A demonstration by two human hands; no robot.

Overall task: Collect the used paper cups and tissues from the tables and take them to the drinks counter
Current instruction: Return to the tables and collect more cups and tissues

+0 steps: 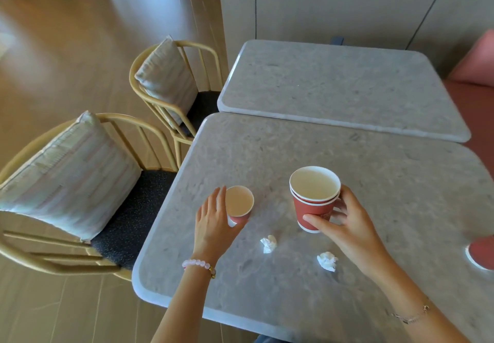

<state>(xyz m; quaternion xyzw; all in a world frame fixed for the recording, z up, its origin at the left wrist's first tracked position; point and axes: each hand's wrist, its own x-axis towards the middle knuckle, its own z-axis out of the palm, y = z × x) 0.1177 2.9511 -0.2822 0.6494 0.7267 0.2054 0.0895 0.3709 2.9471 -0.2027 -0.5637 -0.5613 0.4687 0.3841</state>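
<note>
The right hand (344, 222) is clamped on the stack of two cups (314, 198), thumb across its front, and the left hand (216, 219) wraps the single cup (239, 203) standing near it on the near worktop (294, 142). The step looks to be nesting, so lift that cup straight, match the rims and lower it gently in case dregs remain; this frees a hand for the left tissue (268, 243) and right tissue (327, 261) lying just in front. The surface is mottled grey stone with rounded corners; a second worktop (347, 89) sits close behind, another red cup (481, 254) stands at the right edge, and two cushioned chairs (80, 182) stand on the wooden floor (53, 48).
</note>
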